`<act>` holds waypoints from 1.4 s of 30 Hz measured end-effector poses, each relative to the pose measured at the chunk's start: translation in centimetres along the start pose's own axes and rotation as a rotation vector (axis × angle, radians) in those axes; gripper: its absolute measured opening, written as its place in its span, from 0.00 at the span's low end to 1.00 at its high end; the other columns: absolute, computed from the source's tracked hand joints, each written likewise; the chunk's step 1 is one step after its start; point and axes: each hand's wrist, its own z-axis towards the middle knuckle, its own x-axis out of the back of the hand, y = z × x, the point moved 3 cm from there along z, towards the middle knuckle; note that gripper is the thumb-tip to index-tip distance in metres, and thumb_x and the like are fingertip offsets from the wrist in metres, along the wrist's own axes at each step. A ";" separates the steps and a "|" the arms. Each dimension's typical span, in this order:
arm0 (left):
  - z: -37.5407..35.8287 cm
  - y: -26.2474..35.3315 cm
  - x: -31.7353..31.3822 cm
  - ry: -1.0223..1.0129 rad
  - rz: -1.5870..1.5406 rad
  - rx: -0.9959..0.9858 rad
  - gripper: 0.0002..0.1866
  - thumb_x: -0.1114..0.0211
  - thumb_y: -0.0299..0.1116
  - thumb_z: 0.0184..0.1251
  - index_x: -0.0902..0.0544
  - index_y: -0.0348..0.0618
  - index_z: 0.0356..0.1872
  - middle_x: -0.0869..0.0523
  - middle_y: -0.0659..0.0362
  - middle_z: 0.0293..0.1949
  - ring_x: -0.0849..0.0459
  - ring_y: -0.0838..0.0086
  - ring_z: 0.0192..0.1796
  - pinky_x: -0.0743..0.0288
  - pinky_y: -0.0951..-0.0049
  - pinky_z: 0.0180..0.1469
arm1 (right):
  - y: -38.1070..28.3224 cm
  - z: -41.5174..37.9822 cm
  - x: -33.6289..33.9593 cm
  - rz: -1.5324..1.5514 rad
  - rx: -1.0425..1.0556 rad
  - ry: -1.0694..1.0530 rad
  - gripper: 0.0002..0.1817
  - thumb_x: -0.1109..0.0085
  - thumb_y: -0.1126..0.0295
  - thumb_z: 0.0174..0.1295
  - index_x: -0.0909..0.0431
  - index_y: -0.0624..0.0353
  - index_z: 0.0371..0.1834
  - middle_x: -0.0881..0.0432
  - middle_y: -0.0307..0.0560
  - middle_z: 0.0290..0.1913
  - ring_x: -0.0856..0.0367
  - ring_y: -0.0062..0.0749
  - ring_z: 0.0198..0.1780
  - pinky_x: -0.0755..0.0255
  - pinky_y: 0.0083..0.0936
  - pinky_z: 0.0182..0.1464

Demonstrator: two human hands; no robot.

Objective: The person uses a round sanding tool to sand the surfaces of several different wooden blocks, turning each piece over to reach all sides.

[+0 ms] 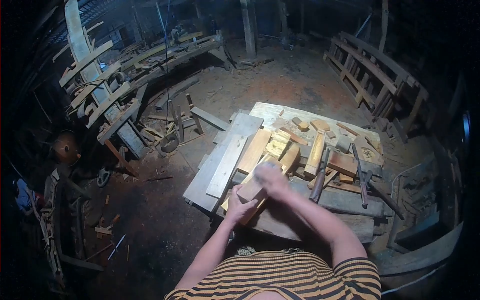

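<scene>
A pale wooden block [252,190] lies at a slant near the front of the workbench, on top of a longer yellowish piece of wood [227,203]. My left hand [240,205] grips the block's near end, thumb on one side and fingers on the other. Over its far end is my right hand [271,180], smeared by motion; whether it holds anything is hidden. Just beyond are a bright yellow block [277,143] and a flat board piece [255,150]. To the right lie a wooden-handled tool [317,186] and a reddish-brown block [342,164].
Long grey planks [227,165] cover the bench's left side. A long-handled metal tool [360,175] lies at its right. A timber rack [370,75] stands back right, a lumber-laden bench [165,62] back left. Scraps litter the dirt floor [150,210].
</scene>
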 end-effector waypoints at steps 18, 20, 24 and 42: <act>0.2 -1.0 -0.2 -0.019 -0.070 0.023 0.40 0.23 0.35 0.42 0.35 0.40 0.57 0.25 0.51 0.50 0.27 0.67 0.55 0.34 0.68 0.59 | 5.9 -0.6 -1.0 -0.112 -0.182 0.004 0.19 0.48 0.60 0.62 0.26 0.54 0.54 0.28 0.49 0.58 0.36 0.44 0.65 0.44 0.43 0.65; 0.3 -1.1 -0.1 -0.006 -0.068 0.013 0.39 0.23 0.36 0.41 0.34 0.39 0.56 0.24 0.51 0.49 0.26 0.66 0.55 0.33 0.67 0.58 | 3.9 -0.1 -0.8 -0.175 -0.259 0.034 0.18 0.47 0.60 0.61 0.25 0.54 0.53 0.27 0.49 0.58 0.35 0.43 0.64 0.44 0.43 0.64; 0.3 -0.4 0.0 0.045 -0.003 -0.040 0.38 0.22 0.38 0.38 0.32 0.40 0.52 0.21 0.54 0.46 0.22 0.70 0.50 0.28 0.69 0.53 | -5.7 -1.5 -1.6 0.023 0.051 -0.044 0.18 0.47 0.61 0.60 0.26 0.54 0.52 0.25 0.49 0.57 0.30 0.44 0.61 0.41 0.43 0.63; 0.6 -2.1 0.0 -0.007 -0.020 -0.062 0.36 0.22 0.33 0.40 0.34 0.39 0.52 0.23 0.55 0.48 0.25 0.73 0.51 0.29 0.72 0.55 | -7.0 -2.9 -1.3 0.145 0.110 -0.233 0.23 0.42 0.65 0.57 0.27 0.49 0.58 0.26 0.46 0.60 0.32 0.41 0.64 0.44 0.40 0.67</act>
